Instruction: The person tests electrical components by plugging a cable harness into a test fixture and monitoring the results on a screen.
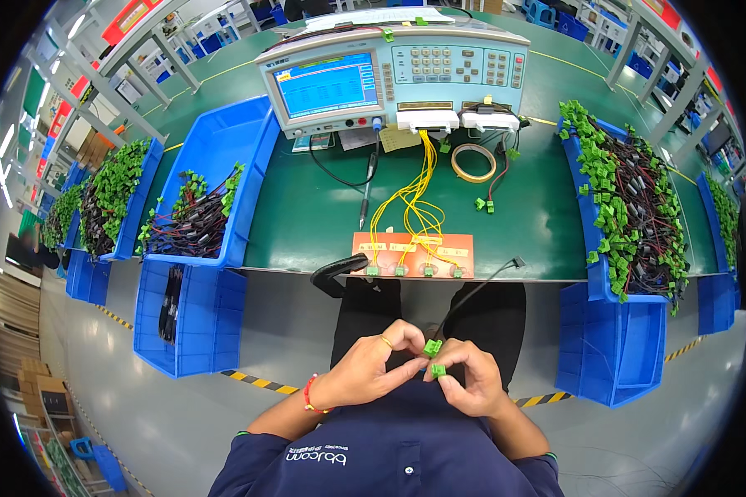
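Close to my body, off the front edge of the table, both hands work at one wire harness. My left hand (380,364), with a ring and a red bracelet, pinches a green terminal connector (432,348) at its fingertips. Just beside it, my right hand (472,381) grips a second green connector (438,370) between thumb and forefinger. A dark cable (472,291) runs up from between the hands to a small dark plug (518,262) over the table edge. Beyond the hands lies an orange test board (414,241) with several green sockets along its front.
A tester (398,79) with a lit screen stands at the back, yellow wires (423,182) leading to the board. A clamp (331,277) grips the table edge. Blue bins with harnesses flank me, left (253,166) and right (580,215). A tape roll (473,176) and a pen (365,203) lie between.
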A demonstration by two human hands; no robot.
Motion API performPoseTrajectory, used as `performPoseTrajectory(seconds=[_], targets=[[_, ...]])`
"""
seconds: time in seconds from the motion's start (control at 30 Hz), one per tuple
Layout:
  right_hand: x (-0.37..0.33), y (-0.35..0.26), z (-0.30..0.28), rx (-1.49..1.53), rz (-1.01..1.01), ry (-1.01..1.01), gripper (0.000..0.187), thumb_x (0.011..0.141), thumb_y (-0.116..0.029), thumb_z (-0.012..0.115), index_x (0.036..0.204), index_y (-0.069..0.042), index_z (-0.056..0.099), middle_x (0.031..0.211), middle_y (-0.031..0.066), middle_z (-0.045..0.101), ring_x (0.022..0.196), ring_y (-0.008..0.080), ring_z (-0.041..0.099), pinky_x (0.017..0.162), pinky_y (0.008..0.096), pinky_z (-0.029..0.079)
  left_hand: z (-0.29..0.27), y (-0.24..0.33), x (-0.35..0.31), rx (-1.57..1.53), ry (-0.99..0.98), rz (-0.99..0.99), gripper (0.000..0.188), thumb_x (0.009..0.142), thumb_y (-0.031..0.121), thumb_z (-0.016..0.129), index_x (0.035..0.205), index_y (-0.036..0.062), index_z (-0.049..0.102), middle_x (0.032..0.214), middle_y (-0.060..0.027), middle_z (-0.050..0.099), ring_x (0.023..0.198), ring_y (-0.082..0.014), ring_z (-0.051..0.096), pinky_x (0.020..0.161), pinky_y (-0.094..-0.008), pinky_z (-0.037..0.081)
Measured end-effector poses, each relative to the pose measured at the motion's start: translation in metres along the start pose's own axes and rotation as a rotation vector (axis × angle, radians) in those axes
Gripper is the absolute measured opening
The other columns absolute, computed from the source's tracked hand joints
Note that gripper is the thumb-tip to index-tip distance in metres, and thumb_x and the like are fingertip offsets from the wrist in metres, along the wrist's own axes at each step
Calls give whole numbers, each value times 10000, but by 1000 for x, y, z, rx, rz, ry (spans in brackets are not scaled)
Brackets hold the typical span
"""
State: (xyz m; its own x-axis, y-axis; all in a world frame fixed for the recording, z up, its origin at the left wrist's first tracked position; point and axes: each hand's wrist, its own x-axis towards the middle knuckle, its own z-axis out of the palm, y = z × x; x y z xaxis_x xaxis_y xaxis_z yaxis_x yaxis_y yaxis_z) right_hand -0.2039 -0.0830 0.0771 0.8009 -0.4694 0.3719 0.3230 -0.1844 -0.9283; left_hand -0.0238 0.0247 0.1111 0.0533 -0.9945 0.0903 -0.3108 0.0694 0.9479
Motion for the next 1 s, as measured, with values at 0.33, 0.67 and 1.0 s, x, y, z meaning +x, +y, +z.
performPoseTrajectory(seconds=[0.33,0.67,1.0], targets=[[16,18,12,500,447,51,208,958,-56,594,1151,-12,527,1019,92,662,838,92,614,711,230,492,-2,-36,-22,-50,289,20,97,894,23,654,985,-4,676,1025,-57,553,966,-163,546,874,-282,433],[17,44,19,403,448,24,302,934,-4,561,1232,15,605,1001,24,573,876,82,555,791,248,468,5,-84,-2,-756,534,-353,208,1002,214,567,957,25,639,703,57,492,566,-9,408,530,-181,347],[35,52,28,568,577,118,191,970,-99,569,1106,16,636,1036,89,653,854,127,619,818,284,499,7,-108,10,-605,789,-260,95,935,115,670,910,24,658,704,82,484,541,27,360,459,-187,260]])
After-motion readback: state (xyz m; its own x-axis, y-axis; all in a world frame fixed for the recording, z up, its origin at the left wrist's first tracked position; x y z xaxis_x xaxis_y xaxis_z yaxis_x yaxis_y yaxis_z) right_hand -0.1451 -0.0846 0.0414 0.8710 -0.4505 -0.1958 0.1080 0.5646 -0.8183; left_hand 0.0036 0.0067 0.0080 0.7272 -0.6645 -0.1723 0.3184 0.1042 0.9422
